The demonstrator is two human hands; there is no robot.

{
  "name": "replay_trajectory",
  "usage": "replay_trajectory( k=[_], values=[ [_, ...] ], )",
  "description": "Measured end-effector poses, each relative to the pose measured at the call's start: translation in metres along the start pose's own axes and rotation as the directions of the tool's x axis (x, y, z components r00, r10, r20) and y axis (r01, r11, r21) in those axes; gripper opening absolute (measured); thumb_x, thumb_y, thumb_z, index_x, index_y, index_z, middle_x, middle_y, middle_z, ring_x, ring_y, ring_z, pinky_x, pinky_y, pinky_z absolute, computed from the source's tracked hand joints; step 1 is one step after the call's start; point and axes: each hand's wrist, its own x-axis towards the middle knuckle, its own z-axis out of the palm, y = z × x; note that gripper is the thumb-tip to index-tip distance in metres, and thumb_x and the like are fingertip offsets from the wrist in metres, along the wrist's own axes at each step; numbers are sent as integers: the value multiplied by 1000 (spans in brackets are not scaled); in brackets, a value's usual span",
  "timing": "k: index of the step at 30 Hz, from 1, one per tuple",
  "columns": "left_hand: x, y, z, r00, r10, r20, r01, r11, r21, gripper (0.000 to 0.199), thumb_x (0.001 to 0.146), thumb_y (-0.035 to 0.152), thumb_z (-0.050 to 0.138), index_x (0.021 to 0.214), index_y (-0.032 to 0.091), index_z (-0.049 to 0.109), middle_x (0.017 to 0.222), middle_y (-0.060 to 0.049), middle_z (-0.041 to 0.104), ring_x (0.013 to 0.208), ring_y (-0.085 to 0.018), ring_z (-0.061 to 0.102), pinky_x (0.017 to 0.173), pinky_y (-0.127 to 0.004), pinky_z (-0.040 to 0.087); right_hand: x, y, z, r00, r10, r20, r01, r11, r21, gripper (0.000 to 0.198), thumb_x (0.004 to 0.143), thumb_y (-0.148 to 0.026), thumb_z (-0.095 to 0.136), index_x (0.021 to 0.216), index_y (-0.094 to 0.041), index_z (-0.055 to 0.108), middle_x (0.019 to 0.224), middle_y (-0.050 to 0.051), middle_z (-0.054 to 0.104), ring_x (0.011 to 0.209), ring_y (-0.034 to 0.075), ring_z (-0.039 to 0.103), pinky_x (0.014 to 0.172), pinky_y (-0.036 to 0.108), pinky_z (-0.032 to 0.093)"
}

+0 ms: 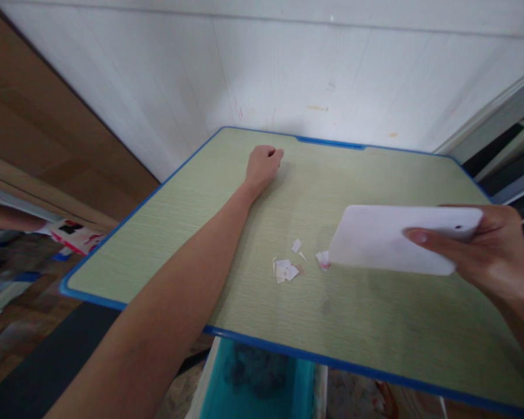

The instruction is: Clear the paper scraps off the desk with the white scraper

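My left hand (264, 166) is closed in a fist and rests on the green table (183, 215) toward its far side, with no object showing in it. In my right hand (498, 250) is a flat white plastic board (375, 238) with rounded corners and a small hole near one end; my thumb lies across its face. The board is tilted above the table's right half. Its left end overlaps a torn paper scrap (322, 259) in the view; whether they touch I cannot tell. A small pile of white paper scraps (284, 270) lies to the left, with loose bits (296, 245) just beyond.
A blue rim (288, 351) runs round the table, which stands against a marked white wall (288, 70). Below the front edge is a turquoise bin (253, 401) with dark fluffy matter inside. Brown cardboard (56, 134) stands at left, near another person's arm (13, 216).
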Motion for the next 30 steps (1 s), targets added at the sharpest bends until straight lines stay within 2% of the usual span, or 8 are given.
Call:
replay_trajectory(
  k=[5,10,15,18,23,26,30],
  values=[
    [0,-1,0,1000,7,-8,-7,1000,4,30,85,28,47,56,21,42,56,0,38,66,-13,43,65,-29,34,1,0,-3,998,-15,-62,14,1000,-10,21,56,-37,92,56,-26,74,50,-3,65,40,11,49,32,23,34],
    [-1,2,-1,1000,-8,7,8,1000,3,27,84,26,47,57,21,46,57,-1,42,68,-14,47,67,-30,36,-1,-2,-2,998,20,53,-20,1000,-7,22,51,-36,94,52,-28,73,43,-5,60,38,10,47,32,21,33],
    [-1,1,-1,1000,-5,3,5,1000,2,28,84,29,46,57,21,45,57,0,41,67,-14,45,67,-29,36,5,2,-6,1000,-10,29,9,1000,17,16,54,-33,92,56,-27,77,53,-2,71,40,11,54,32,20,39],
    [0,0,0,1000,5,2,-5,1000,17,28,84,29,46,57,21,46,55,0,39,67,-14,44,67,-29,36,10,7,-10,995,14,98,-15,1000,9,20,50,-34,94,55,-26,77,47,-2,69,35,12,53,29,20,38],
    [0,0,0,1000,15,-6,-15,1000,7,28,83,29,46,57,21,45,56,0,39,67,-13,43,67,-29,35,12,12,-13,998,11,64,-13,999,42,25,51,-40,94,53,-24,75,45,-2,67,33,10,51,27,19,35],
    [0,0,0,1000,16,-4,-16,1000,4,29,83,28,46,56,21,44,56,0,39,66,-13,43,67,-29,34,14,12,-16,980,40,195,-44,999,13,25,52,-42,94,57,-24,77,45,-1,67,34,11,52,29,20,36],
    [0,0,0,1000,15,-4,-15,1000,2,29,84,28,45,56,21,43,57,0,39,66,-13,42,66,-29,33,18,11,-24,929,96,359,-103,995,-1,25,55,-43,93,58,-23,78,44,0,64,33,11,51,30,19,35]
  ],
)
